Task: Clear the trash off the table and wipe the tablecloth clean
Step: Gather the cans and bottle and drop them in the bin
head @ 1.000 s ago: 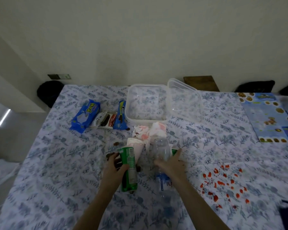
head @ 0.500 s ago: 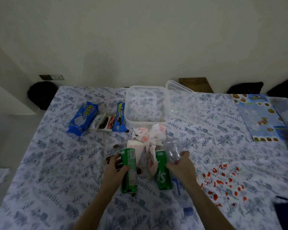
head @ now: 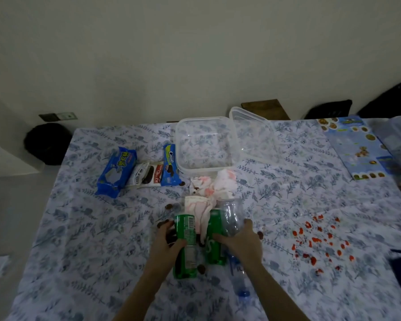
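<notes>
Left hand (head: 169, 244) grips green can (head: 186, 246) lying mid-tablecloth (head: 83, 239); right hand (head: 240, 243) wraps second green can (head: 214, 239) and clear bottle (head: 233, 218); stained tissues (head: 208, 193) between, just behind cans

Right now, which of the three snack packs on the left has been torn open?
The middle one, the white and red pack, is torn open with dark cookies showing. The big blue pack left of it and the narrow blue pack on its right look closed.
</notes>
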`<action>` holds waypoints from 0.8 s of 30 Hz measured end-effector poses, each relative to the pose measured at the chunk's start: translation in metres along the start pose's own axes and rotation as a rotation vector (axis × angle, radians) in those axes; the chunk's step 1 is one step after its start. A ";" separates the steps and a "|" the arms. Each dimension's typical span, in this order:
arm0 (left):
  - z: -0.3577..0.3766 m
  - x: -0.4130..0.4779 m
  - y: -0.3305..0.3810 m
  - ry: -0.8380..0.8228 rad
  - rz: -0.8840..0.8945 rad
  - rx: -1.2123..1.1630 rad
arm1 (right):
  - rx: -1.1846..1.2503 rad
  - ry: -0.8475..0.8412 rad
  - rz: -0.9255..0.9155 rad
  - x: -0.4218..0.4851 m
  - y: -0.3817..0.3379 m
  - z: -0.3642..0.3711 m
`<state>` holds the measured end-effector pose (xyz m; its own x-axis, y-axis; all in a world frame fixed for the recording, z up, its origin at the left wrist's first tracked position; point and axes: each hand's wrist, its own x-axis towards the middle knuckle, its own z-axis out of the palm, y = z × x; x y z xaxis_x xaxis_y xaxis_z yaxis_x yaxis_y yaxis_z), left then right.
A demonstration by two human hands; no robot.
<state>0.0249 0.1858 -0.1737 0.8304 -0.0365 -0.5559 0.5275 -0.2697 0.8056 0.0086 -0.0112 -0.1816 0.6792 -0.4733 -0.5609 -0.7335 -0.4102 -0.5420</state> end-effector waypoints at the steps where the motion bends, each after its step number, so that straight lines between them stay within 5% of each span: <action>1: -0.002 0.000 -0.001 -0.005 0.002 0.008 | 0.033 -0.005 0.010 -0.004 -0.001 0.007; 15: -0.006 0.002 -0.023 -0.188 0.082 0.061 | 0.342 -0.151 0.063 -0.005 0.000 0.036; 24: -0.004 0.004 -0.014 -0.080 0.096 0.034 | 0.561 -0.331 0.061 -0.012 -0.002 0.014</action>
<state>0.0217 0.1932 -0.1863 0.8592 -0.1401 -0.4922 0.4385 -0.2941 0.8492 0.0024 0.0061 -0.1827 0.6750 -0.1810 -0.7153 -0.7064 0.1214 -0.6973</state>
